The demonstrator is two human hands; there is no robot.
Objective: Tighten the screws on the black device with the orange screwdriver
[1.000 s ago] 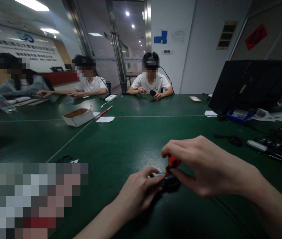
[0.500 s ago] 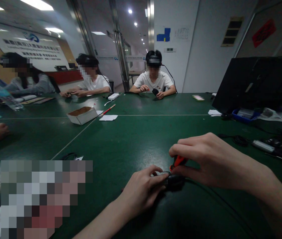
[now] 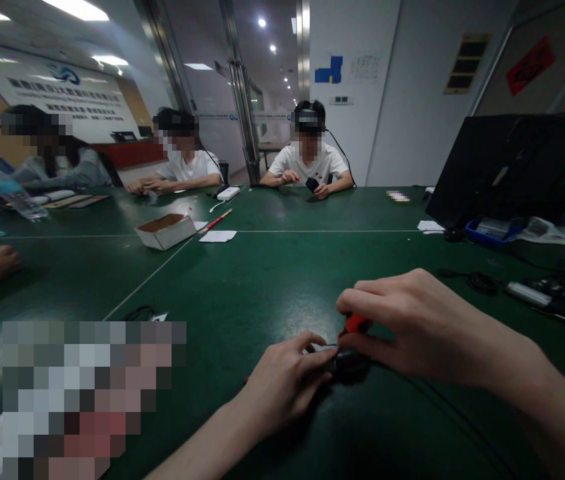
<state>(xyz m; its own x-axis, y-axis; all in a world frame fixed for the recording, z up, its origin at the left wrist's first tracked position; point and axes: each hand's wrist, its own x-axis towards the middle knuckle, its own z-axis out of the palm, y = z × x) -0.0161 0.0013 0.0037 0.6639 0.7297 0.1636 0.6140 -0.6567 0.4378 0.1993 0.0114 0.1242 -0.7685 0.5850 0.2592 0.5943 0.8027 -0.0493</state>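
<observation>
My left hand [image 3: 290,377] rests low over the green table, its fingers closed on a small black device [image 3: 351,365] with a thin black cable [image 3: 455,407] trailing to the lower right. The device is dark, so its exact kind is unclear. Above it, my right hand [image 3: 402,323] pinches a short red-and-black handled tool [image 3: 357,323] between thumb and fingers. The tool is tilted, and its lower end meets the area at the device's top, near my left fingertips. Whether the tip touches the device is hidden.
An open white box [image 3: 165,233] stands on the table [image 3: 272,280], with a red pencil-like stick [image 3: 216,221] and paper [image 3: 217,236] beside it. To the right are a black monitor [image 3: 517,167], a blue tray [image 3: 492,231] and corded appliances [image 3: 537,293]. Other people sit around the table.
My right hand has shifted slightly left with the tool, whose red handle shows at a somewhat different angle. My left hand and the black device stay about where they were.
</observation>
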